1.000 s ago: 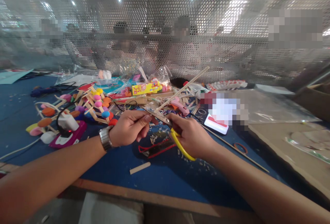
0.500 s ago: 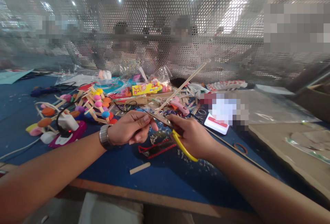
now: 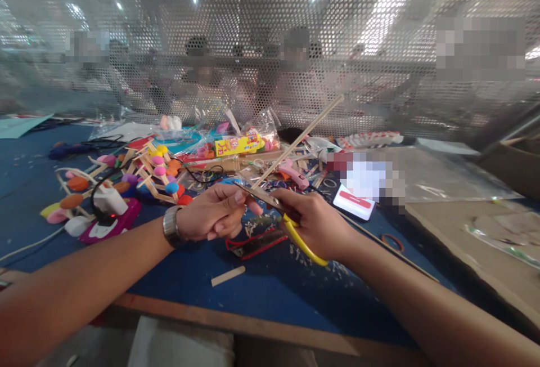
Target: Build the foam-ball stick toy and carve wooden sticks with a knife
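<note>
My right hand (image 3: 323,218) is closed round the yellow handles of a pair of scissors (image 3: 304,243), whose metal blades point left toward my left fingertips. My left hand (image 3: 213,212), with a silver watch on its wrist, is closed in a pinch on the lower end of a thin wooden stick (image 3: 300,137). That stick slants up to the right, crossing at the blades; where exactly the blades meet it is hard to make out. Below the hands lie a red and black cutter-like tool (image 3: 257,244) and a short flat craft stick (image 3: 228,276).
Left stands a pile of stick-and-coloured-ball pieces (image 3: 158,175) beside a purple power strip (image 3: 126,220) with a white plug. Behind are a pink glue gun (image 3: 295,174) and a yellow packet (image 3: 239,144). A lit phone (image 3: 354,204), a long rod (image 3: 396,251) and cardboard (image 3: 455,232) lie right.
The stick's upper end has shifted slightly right and up. The scissors and both hands have barely moved.
</note>
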{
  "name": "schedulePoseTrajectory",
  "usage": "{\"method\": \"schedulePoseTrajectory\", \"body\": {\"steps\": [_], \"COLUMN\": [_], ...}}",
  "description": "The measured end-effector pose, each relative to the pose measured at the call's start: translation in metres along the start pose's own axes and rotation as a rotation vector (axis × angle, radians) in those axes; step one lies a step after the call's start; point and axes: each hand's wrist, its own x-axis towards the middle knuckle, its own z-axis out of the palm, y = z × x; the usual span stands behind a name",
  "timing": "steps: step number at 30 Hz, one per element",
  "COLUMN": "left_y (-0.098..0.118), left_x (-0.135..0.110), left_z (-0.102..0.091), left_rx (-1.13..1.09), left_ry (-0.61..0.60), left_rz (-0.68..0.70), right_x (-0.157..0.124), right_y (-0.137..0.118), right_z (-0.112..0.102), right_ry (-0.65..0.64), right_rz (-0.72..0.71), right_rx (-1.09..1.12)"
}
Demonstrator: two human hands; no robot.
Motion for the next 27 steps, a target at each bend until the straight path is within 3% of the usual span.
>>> {"method": "schedulePoseTrajectory", "body": {"steps": [5, 9, 12, 16, 27], "left_y": [-0.013, -0.014, -0.011, -0.009, -0.006], "left_x": [0.002, 0.001, 0.001, 0.003, 0.001], "left_z": [0.0, 0.001, 0.004, 0.005, 0.001], "left_rx": [0.414, 0.702, 0.767, 0.69, 0.395], "left_ry": [0.34, 0.481, 0.464, 0.425, 0.27], "left_rz": [0.245, 0.353, 0.378, 0.371, 0.191], "right_x": [0.003, 0.004, 0.004, 0.005, 0.004], "right_y": [0.002, 0.001, -0.002, -0.003, 0.004], "right_z": [0.004, 0.005, 0.004, 0.003, 0.005], "right_ry": [0.061, 0.071, 0.064, 0.048, 0.058], "right_rz": [0.115, 0.156, 0.162, 0.16, 0.115], "right_rx": [-0.089, -0.149, -0.165, -0.166, -0.124]}}
